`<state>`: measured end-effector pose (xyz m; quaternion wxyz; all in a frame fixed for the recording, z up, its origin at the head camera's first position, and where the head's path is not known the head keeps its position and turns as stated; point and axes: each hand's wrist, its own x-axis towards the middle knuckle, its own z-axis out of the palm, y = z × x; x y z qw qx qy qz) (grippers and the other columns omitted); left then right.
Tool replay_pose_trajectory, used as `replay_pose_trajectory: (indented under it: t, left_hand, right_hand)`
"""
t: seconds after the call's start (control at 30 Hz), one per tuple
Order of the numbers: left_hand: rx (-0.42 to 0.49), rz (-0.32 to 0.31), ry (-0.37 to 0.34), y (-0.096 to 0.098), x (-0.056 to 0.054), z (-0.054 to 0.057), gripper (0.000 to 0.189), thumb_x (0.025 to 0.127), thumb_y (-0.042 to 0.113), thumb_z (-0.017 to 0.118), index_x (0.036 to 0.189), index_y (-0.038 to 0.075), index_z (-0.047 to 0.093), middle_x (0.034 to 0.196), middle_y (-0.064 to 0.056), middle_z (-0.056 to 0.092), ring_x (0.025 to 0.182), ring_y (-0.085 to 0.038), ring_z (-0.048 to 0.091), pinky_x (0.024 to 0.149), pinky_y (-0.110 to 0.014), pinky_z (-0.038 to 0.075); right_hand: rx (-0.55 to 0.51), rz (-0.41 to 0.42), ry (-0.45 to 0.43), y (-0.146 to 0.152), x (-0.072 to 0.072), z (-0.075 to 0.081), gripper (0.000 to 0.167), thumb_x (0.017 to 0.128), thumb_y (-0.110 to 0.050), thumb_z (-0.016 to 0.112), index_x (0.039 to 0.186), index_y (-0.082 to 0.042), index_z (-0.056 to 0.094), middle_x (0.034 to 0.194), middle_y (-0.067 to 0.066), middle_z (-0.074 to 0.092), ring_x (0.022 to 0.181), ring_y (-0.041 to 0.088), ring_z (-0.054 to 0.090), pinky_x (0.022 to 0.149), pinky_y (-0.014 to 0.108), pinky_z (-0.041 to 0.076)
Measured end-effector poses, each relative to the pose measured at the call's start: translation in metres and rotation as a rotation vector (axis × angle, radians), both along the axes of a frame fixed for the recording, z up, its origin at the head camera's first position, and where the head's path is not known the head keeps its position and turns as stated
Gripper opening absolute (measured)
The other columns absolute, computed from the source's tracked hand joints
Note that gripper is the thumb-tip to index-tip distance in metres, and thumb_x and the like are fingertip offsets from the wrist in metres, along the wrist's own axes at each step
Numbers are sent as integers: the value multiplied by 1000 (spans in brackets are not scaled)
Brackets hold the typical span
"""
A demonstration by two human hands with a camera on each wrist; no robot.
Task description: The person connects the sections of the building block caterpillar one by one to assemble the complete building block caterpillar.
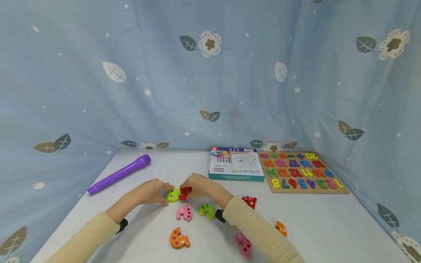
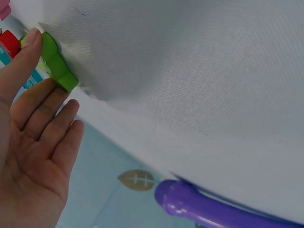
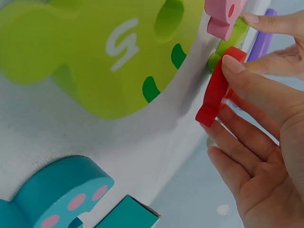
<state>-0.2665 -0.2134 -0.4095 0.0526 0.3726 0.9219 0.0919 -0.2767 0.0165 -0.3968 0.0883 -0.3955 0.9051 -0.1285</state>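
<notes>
My left hand (image 1: 154,191) pinches the edge of a bright green wooden puzzle piece with a printed face (image 1: 172,195), thumb on one side and fingers on the other. Close against it, my right hand (image 1: 199,184) holds a red wooden piece (image 1: 185,193) between thumb and fingers. In the right wrist view the red piece (image 3: 217,90) stands tilted beside the green one; whether they interlock I cannot tell. Just nearer lie a pink spotted piece (image 1: 184,212) and a green striped piece (image 1: 207,211), marked 5 in the right wrist view.
An orange piece (image 1: 178,239) lies in front; pink (image 1: 243,244), red (image 1: 250,201) and orange (image 1: 281,228) pieces surround my right sleeve. A teal piece (image 3: 71,194) shows by the right wrist. Behind are a flat box (image 1: 236,164), number board (image 1: 304,173) and purple stick (image 1: 120,174).
</notes>
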Motion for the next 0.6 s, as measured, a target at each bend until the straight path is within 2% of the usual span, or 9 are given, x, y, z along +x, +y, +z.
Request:
replay_pose_trajectory:
  t: [0.17, 0.33, 0.6]
  left_hand:
    - [8, 3, 0, 0, 1, 0, 54, 75, 30, 83, 119, 3, 68, 118, -14, 67, 111, -32, 62, 92, -44, 51]
    - [9, 15, -15, 1, 2, -1, 54, 75, 30, 83, 120, 5, 68, 119, -13, 66, 112, -31, 61, 93, -44, 51]
    - [15, 6, -25, 0, 1, -1, 55, 75, 24, 83, 123, 4, 66, 124, -13, 64, 116, -31, 59, 94, -44, 50]
  right_hand:
    - [17, 13, 12, 0, 0, -4, 44, 82, -16, 78, 124, -12, 67, 115, -2, 69, 96, 6, 61, 86, 14, 48]
    - [26, -11, -2, 0, -1, -10, 43, 83, -19, 78, 124, -15, 67, 114, -4, 69, 99, 8, 60, 89, 16, 48]
    - [9, -41, -28, 1, -1, -11, 44, 81, -24, 79, 123, -15, 68, 113, -5, 70, 95, 7, 59, 86, 16, 48]
